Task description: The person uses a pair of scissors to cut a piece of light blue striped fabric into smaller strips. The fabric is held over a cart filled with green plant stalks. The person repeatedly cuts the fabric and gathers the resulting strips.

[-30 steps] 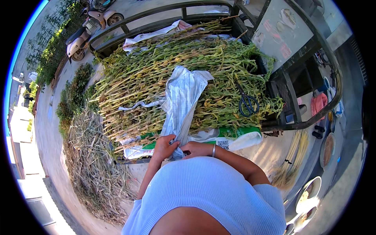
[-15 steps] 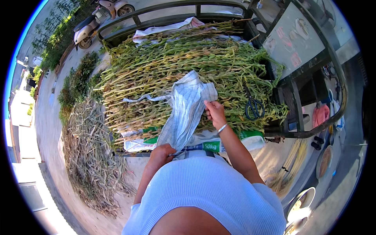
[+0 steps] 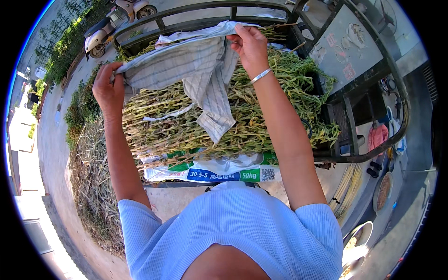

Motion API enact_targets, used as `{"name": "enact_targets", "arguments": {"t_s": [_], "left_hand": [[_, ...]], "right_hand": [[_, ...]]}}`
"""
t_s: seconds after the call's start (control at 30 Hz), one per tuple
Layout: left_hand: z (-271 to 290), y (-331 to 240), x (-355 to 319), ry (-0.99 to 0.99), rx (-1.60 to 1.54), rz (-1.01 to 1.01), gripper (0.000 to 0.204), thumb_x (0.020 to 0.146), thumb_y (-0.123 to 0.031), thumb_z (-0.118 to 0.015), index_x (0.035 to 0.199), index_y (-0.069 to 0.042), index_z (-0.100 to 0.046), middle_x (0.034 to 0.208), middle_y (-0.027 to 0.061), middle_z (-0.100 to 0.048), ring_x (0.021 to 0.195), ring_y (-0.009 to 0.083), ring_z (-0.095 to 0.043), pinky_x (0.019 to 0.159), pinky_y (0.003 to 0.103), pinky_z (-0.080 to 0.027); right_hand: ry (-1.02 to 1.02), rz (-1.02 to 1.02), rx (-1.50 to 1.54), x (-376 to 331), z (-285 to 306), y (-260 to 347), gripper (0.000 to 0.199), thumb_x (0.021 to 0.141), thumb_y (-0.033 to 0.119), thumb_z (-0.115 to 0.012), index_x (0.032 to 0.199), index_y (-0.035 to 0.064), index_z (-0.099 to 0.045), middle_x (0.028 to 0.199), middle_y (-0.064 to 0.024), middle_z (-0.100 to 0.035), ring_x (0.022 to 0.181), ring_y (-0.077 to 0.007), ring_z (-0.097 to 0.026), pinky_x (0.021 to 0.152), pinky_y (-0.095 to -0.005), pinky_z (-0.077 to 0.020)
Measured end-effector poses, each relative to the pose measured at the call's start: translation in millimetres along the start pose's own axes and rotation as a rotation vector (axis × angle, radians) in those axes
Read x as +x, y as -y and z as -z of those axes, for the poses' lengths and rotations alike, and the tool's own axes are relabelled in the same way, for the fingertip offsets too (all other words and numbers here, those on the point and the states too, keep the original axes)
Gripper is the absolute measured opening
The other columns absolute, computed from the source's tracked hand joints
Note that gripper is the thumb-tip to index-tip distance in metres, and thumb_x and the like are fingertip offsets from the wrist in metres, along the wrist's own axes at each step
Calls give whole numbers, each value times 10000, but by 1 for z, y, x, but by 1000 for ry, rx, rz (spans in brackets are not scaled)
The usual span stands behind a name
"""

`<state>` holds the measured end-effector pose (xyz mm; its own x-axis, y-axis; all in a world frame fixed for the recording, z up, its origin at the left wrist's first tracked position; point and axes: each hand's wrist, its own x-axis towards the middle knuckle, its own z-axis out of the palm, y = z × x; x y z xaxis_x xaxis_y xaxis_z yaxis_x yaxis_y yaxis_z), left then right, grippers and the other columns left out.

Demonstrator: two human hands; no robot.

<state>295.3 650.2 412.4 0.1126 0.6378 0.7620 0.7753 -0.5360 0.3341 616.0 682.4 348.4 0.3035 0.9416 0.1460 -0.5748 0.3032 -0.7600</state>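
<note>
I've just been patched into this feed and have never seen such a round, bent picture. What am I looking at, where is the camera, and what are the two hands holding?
There is no machine here: a person works with bare hands. The camera sits on the person's head and looks down, and its wide lens bends straight edges near the rim. The pale blue top at the bottom is the person's own. Both arms reach up over a cart with a metal rail, piled with green plant stalks lying on a printed sack. The left hand and the right hand each grip an edge of a striped grey cloth, spread above the pile. A scooter is parked beyond the cart.
</note>
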Motion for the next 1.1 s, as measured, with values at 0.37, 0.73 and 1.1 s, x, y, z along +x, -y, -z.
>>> {"name": "enact_targets", "arguments": {"t_s": [0.37,0.73,1.1], "left_hand": [[-13,38,-159,416,273,199,240,694,-21,-628,930,-60,-607,947,112,-592,848,315,-553,736,389,-461],[-107,-101,-314,778,-1133,1249,343,817,-143,-652,1110,-7,-538,984,74,-596,834,150,-591,712,293,-506],[-182,-83,-293,572,-1485,1955,184,853,-267,-616,907,-107,-543,853,23,-600,698,99,-548,591,267,-466]], "right_hand": [[-254,-454,-131,-166,79,-77,151,808,161,-645,781,19,-599,598,-29,-569,466,-94,-492,419,-215,-381],[-318,-660,-514,-228,172,-105,135,833,186,-611,862,58,-578,716,-9,-588,541,-49,-525,403,-184,-397],[-207,-120,-2187,-181,280,-16,347,760,171,-665,1027,-6,-532,964,-175,-533,931,-333,-521,772,-419,-479]]}}
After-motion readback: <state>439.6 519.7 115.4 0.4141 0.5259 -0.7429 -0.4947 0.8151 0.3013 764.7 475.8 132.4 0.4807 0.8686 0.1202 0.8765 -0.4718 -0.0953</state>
